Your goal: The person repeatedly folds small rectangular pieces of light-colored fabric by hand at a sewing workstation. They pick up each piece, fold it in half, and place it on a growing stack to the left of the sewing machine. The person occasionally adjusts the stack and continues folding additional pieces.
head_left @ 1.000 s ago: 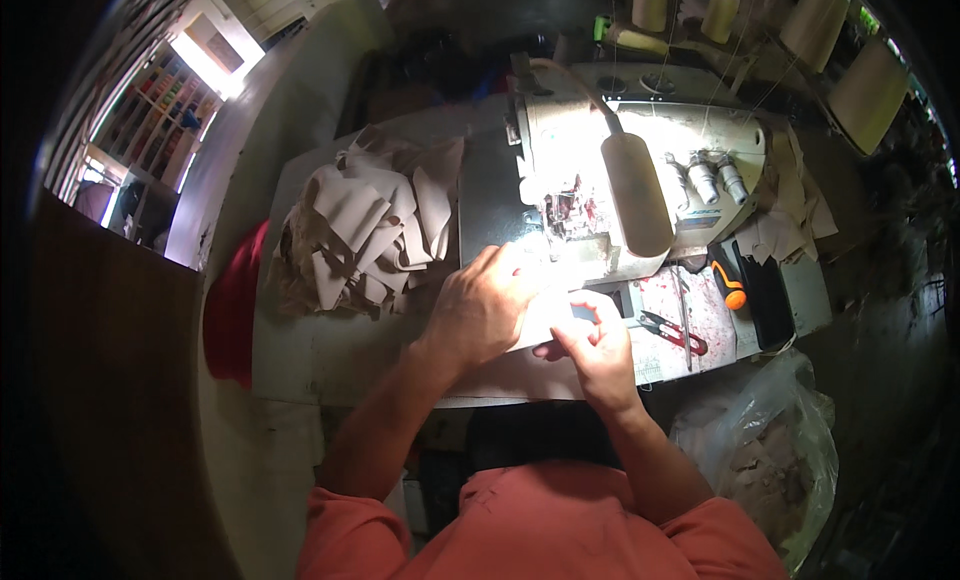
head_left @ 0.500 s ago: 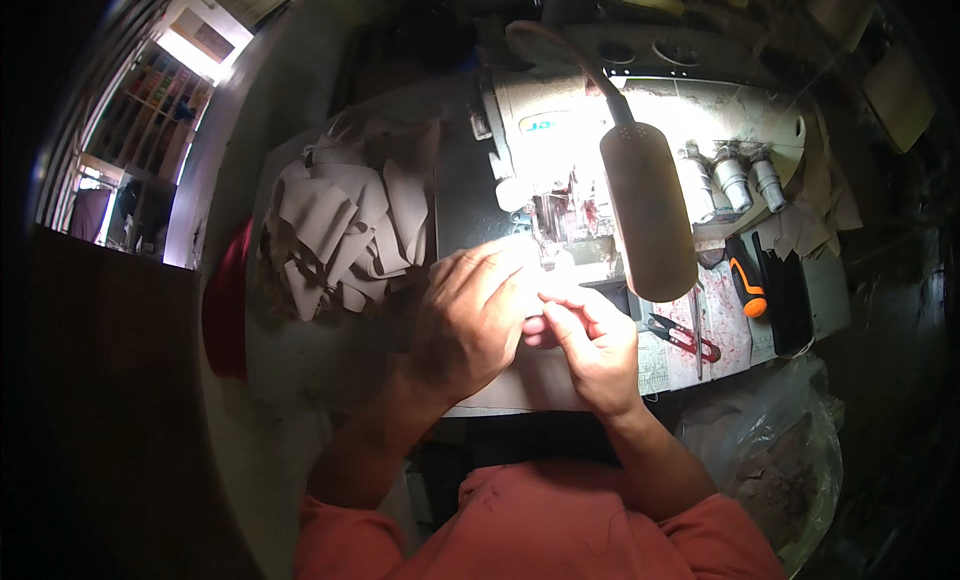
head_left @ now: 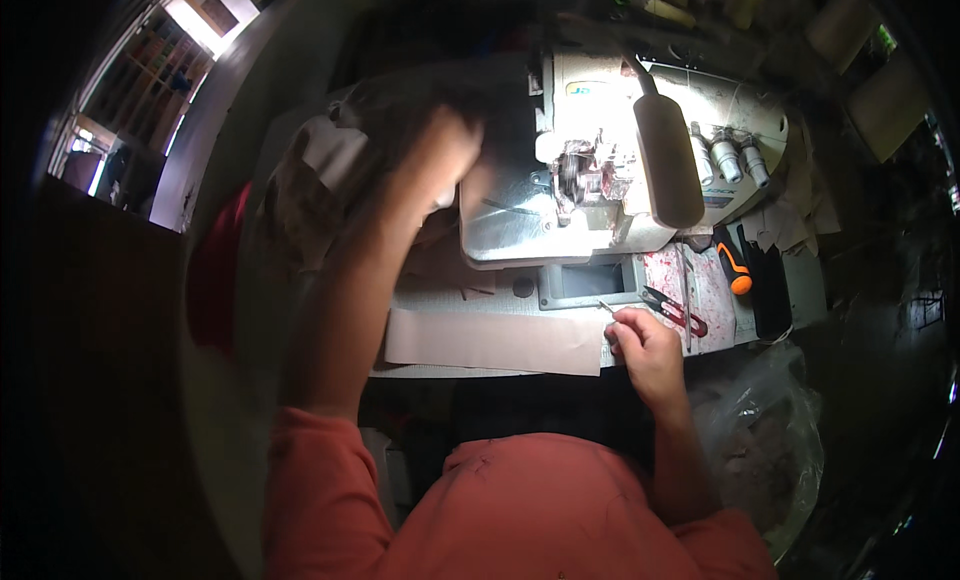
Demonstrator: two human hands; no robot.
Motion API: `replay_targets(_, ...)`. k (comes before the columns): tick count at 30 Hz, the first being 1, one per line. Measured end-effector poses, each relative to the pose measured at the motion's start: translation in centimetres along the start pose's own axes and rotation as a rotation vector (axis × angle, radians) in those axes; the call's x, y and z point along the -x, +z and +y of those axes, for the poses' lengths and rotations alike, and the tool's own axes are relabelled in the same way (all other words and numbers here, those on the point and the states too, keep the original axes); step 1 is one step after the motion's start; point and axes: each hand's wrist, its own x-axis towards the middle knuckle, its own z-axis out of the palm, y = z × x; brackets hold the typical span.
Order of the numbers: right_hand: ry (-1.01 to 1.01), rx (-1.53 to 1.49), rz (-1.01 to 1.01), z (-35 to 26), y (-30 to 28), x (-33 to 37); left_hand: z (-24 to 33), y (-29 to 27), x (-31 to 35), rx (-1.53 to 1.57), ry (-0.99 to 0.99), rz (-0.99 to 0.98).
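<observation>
Cloth strip [head_left: 490, 342] (rightward, scraps [head_left: 758, 465] in clear bag [head_left: 795, 400])

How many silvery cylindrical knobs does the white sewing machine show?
3: left knob, middle knob and right knob, side by side, right of the beige oblong lamp, which may hide more.

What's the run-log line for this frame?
left grip: blurred, near fabric pile | right grip: holding slim object | beige strip: flat, in front of sewing machine
</observation>
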Motion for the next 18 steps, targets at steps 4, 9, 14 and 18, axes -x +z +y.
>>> replay_targets(4,-0.284,0.355,0.07,-0.5,1.3,0.2,-8.0,-5.9,2.6,-0.037,-0.368,0.076)
replay_targets(9,-0.271,0.499,0.018,0.0,1.9,-0.7,-6.2,-10.9,13.9,0.205,-0.513,0.247)
replay_targets(14,-0.187,0.349,-0.004,-0.3,1.7,-0.2,-0.6,-6.4,25.2,-0.2,-0.707,-0.046)
replay_targets(18,-0.263,0.272,0.027,-1.1,1.5,-0.2,-3.6,-3.4,29.4,-0.104,-0.802,0.048)
